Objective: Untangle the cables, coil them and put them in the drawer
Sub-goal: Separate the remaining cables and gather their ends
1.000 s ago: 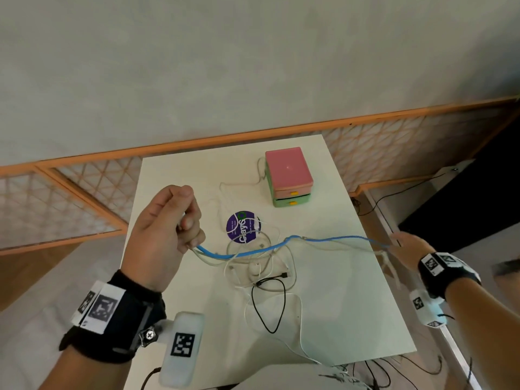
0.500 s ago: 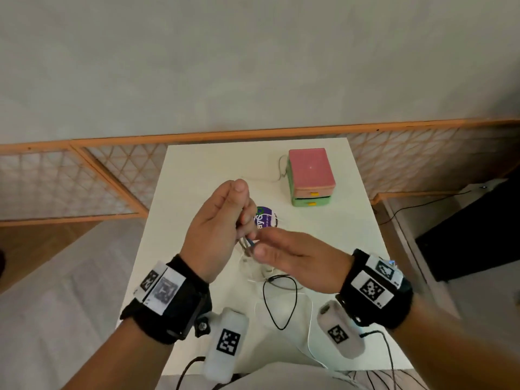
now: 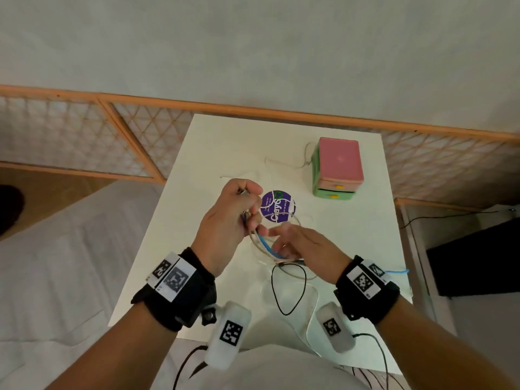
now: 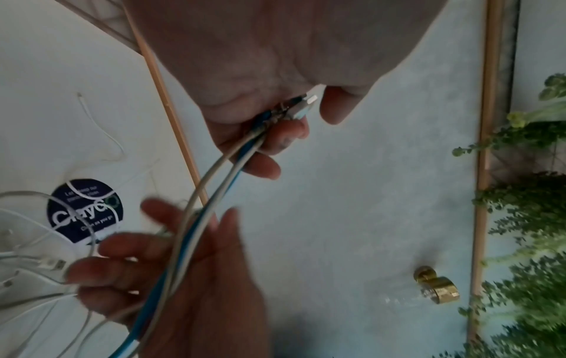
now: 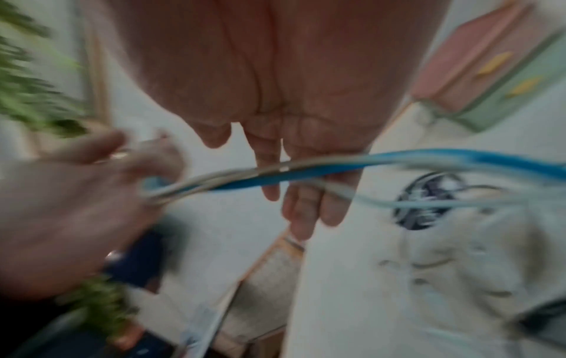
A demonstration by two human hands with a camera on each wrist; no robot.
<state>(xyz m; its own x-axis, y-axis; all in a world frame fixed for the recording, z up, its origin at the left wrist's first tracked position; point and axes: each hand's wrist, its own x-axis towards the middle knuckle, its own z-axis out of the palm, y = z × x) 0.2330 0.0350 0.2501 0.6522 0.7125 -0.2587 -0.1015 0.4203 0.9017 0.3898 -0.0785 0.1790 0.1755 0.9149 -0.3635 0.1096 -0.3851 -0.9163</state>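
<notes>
My left hand [image 3: 239, 212] is raised over the white table [image 3: 213, 153] and pinches the connector ends [image 4: 298, 106] of a blue cable [image 3: 264, 244] and pale grey cables. That bundle [image 4: 211, 198] runs down across my right hand [image 3: 292, 243], whose fingers [image 5: 301, 213] lie straight under it. The blue cable's far part [image 3: 396, 272] trails off the table's right edge. Loose white cables [image 4: 27, 261] and a thin black cable [image 3: 289, 294] are tangled on the table below both hands. The pink and green drawer box [image 3: 337, 167] stands at the back right, both drawers closed.
A round purple sticker [image 3: 277, 206] lies on the table just beyond my hands. A thin white cable [image 3: 284, 164] lies beside the drawer box. An orange-framed lattice rail [image 3: 112, 136] runs behind the table. A dark cabinet [image 3: 478, 254] stands to the right.
My right hand, stretched far right along the blue cable a second ago, has come in next to my left hand. The blue cable is no longer stretched across the table.
</notes>
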